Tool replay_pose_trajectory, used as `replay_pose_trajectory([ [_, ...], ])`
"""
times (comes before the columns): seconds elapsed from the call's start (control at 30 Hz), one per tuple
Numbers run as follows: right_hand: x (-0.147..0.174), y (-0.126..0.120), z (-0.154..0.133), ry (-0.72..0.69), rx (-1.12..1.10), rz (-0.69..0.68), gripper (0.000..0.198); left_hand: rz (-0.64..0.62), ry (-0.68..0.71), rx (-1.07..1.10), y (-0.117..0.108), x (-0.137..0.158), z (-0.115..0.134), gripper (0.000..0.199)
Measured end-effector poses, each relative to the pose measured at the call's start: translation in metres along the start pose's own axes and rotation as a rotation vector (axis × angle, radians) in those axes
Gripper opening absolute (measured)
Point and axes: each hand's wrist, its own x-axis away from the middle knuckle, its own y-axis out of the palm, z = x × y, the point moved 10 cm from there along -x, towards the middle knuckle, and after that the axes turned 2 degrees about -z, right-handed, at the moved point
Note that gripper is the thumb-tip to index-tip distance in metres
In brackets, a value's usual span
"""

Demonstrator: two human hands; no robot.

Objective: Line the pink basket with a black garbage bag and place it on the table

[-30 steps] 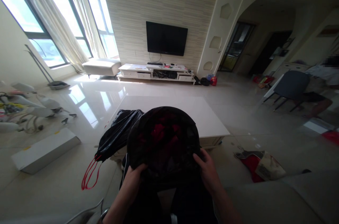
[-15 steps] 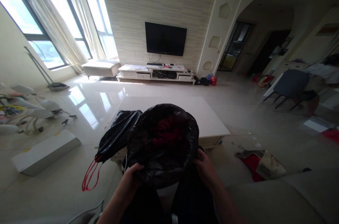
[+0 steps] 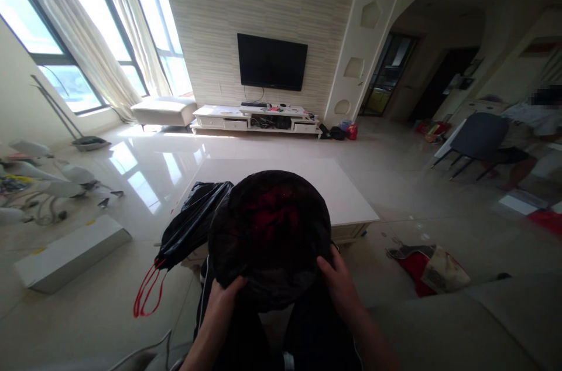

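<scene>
Black container [image 3: 276, 286] w/ red stuff [image 3: 274, 213] inside; L hand [image 3: 222, 299] & R hand [image 3: 337, 277] clamped on rim; TV [image 3: 272, 61] logo illegible.

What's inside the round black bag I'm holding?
Dark red stuff shows inside the black bag, held by your left hand and right hand. Shadow obscures what it is, and anything beneath it is covered.
</scene>
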Motion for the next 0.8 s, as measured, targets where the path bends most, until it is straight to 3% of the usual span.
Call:
replay_pose_trajectory([
  [0.13,-0.007,-0.01,0.005,0.032,-0.06,0.161,0.051,-0.068,0.093,-0.094,0.006,0.006,0.014,0.059],
  [0.3,-0.01,-0.024,0.008,0.037,-0.195,0.277,0.044,-0.226,0.064,0.057,0.01,0.012,0.023,0.074],
  [0.47,-0.009,-0.033,0.021,0.089,-0.28,0.34,0.038,-0.414,0.05,0.161,0.025,0.021,0.038,0.051],
  [0.8,-0.014,-0.045,0.03,0.115,-0.227,0.322,0.033,-0.172,-0.126,0.682,0.01,0.011,0.032,0.042],
])
